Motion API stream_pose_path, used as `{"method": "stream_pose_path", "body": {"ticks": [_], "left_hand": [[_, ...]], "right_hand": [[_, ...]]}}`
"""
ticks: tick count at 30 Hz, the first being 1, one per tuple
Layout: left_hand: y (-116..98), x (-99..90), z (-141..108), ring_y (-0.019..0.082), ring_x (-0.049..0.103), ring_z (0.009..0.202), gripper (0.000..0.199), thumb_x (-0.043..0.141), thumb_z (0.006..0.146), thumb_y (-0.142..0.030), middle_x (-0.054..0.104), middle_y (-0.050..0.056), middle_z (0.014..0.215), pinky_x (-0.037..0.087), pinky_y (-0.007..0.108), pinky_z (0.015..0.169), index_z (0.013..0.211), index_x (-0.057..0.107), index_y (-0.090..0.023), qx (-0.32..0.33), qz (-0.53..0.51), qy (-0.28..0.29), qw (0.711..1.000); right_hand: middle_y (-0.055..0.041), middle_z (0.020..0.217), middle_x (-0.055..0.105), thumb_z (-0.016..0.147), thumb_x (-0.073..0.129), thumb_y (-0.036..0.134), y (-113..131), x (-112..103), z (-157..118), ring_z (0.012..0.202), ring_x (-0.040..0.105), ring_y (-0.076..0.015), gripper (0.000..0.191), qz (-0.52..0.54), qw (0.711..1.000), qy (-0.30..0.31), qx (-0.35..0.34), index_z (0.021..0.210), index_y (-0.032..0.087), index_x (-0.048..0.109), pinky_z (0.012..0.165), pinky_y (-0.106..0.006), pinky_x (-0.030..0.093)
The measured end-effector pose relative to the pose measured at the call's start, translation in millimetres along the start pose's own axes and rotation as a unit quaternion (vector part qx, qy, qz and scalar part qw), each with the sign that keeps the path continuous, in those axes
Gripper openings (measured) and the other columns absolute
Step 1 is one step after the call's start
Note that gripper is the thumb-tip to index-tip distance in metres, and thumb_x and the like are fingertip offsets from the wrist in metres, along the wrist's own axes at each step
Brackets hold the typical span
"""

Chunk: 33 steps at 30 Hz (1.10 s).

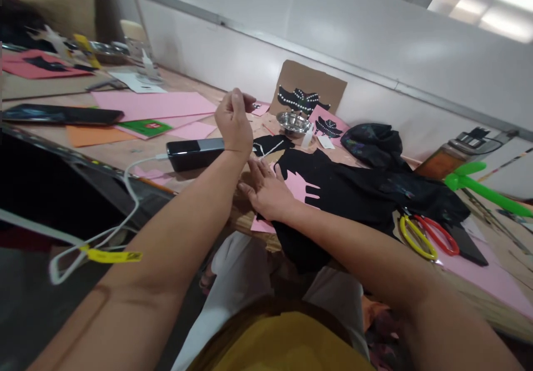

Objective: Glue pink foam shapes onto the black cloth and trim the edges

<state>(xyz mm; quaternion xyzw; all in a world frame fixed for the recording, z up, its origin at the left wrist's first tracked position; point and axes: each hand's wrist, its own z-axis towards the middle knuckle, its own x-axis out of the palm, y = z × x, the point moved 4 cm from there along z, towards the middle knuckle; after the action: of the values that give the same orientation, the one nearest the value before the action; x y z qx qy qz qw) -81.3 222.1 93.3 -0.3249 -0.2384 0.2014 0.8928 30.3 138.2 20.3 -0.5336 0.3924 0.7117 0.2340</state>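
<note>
My left hand (235, 118) is raised over the table, behind the black power bank (194, 153), with its fingers curled together; whatever they may hold is hidden. Palm down, my right hand (268, 190) lies with spread fingers at the table's front edge. It rests beside a pink paper cut-out (296, 185) and on the edge of black fabric (353, 190). A white beaded strand (272, 148) lies just beyond it on a black piece. The steel bowl (293, 122) stands farther back, next to a small white bottle (307, 136).
Cardboard (335, 90) with a beaded black shape leans on the wall. Scissors (428, 237) with yellow and red handles lie right. Pink sheets (154, 107) and a phone (62, 114) are left. A white cable (135, 193) hangs off the front edge. A green balloon (491, 193) is far right.
</note>
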Motion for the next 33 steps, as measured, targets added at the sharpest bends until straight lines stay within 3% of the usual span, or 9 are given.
{"method": "stream_pose_path", "body": {"ticks": [3,7,11,14,17,21,23,28,33], "left_hand": [[0.6,1.9,-2.8,0.015,0.06,0.069,0.041,0.037,0.1,-0.044,0.066,0.003,0.073,0.046,0.035,0.065,0.07,0.057,-0.026,0.003,0.0,0.0,1.0],[5.0,8.2,-4.7,0.014,0.06,0.067,0.039,0.037,0.099,-0.037,0.066,0.003,0.071,0.049,0.032,0.066,0.071,0.06,-0.025,-0.003,-0.013,0.015,1.0],[5.1,14.9,-9.2,0.014,0.061,0.068,0.037,0.039,0.099,-0.037,0.066,0.003,0.072,0.048,0.03,0.066,0.073,0.062,-0.024,-0.002,-0.026,0.044,0.999],[4.3,18.1,-14.4,0.014,0.061,0.068,0.037,0.04,0.1,-0.037,0.066,0.002,0.073,0.049,0.029,0.068,0.073,0.061,-0.024,-0.014,-0.007,0.073,0.997],[4.9,20.6,-19.1,0.013,0.06,0.067,0.037,0.04,0.1,-0.035,0.064,0.002,0.07,0.049,0.028,0.068,0.072,0.06,-0.023,-0.024,0.013,0.105,0.994],[7.5,23.7,-21.6,0.014,0.06,0.065,0.036,0.042,0.098,-0.035,0.063,0.001,0.066,0.049,0.028,0.067,0.07,0.062,-0.023,-0.023,0.024,0.131,0.991],[8.5,25.2,-21.9,0.014,0.06,0.065,0.036,0.044,0.098,-0.035,0.063,0.001,0.066,0.049,0.028,0.068,0.07,0.063,-0.024,-0.023,0.027,0.14,0.99],[6.5,27.4,-24.8,0.014,0.06,0.063,0.037,0.043,0.098,-0.036,0.064,0.002,0.066,0.049,0.028,0.067,0.071,0.064,-0.023,-0.014,0.029,0.154,0.988],[3.7,28.6,-30.1,0.014,0.061,0.065,0.036,0.043,0.097,-0.035,0.065,0.002,0.067,0.048,0.027,0.066,0.071,0.065,-0.022,-0.011,0.043,0.173,0.984]], "right_hand": [[-0.0075,0.164,0.016,0.1,0.018,0.054,-14.7,-28.3,3.1,0.152,0.005,-0.0235,0.069,0.033,0.999,-0.026,0.024,0.157,0.018,0.012,0.121,-0.053,0.007],[-0.0068,0.166,0.002,0.098,0.017,0.059,-50.0,-59.4,-1.6,0.152,-0.008,-0.0231,0.076,-0.025,0.997,-0.064,0.047,0.158,0.014,0.006,0.121,-0.052,-0.001],[-0.011,0.165,0.009,0.097,0.016,0.06,-83.9,-37.0,-14.4,0.152,-0.001,-0.0247,0.08,-0.058,0.993,0.031,0.1,0.157,0.01,0.007,0.12,-0.053,0.001],[-0.0092,0.165,0.009,0.096,0.015,0.062,-92.2,-23.7,-17.0,0.152,0.0,-0.0239,0.08,-0.043,0.993,0.056,0.099,0.158,0.012,0.005,0.12,-0.054,0.0],[-0.0087,0.165,0.009,0.097,0.015,0.06,-96.3,-36.9,-12.0,0.152,0.0,-0.0244,0.076,0.007,0.994,0.042,0.099,0.158,0.015,0.005,0.119,-0.057,0.001],[-0.01,0.165,0.008,0.097,0.013,0.057,-102.4,-66.7,-14.0,0.152,-0.002,-0.0238,0.074,0.024,0.993,-0.042,0.106,0.158,0.015,0.003,0.118,-0.058,0.003],[-0.0097,0.165,0.005,0.096,0.017,0.059,-102.3,-63.6,-22.1,0.152,-0.005,-0.0243,0.079,-0.008,0.994,-0.039,0.1,0.158,0.013,0.003,0.119,-0.055,0.0],[-0.0067,0.165,0.007,0.095,0.016,0.064,-97.2,-32.2,-39.4,0.152,-0.002,-0.0225,0.08,-0.044,0.993,0.054,0.094,0.158,0.016,0.006,0.12,-0.052,-0.001],[-0.0077,0.165,0.005,0.097,0.014,0.061,-95.1,-48.7,-36.8,0.152,-0.006,-0.0228,0.077,-0.019,0.993,0.033,0.114,0.158,0.017,0.001,0.119,-0.056,0.001]]}}
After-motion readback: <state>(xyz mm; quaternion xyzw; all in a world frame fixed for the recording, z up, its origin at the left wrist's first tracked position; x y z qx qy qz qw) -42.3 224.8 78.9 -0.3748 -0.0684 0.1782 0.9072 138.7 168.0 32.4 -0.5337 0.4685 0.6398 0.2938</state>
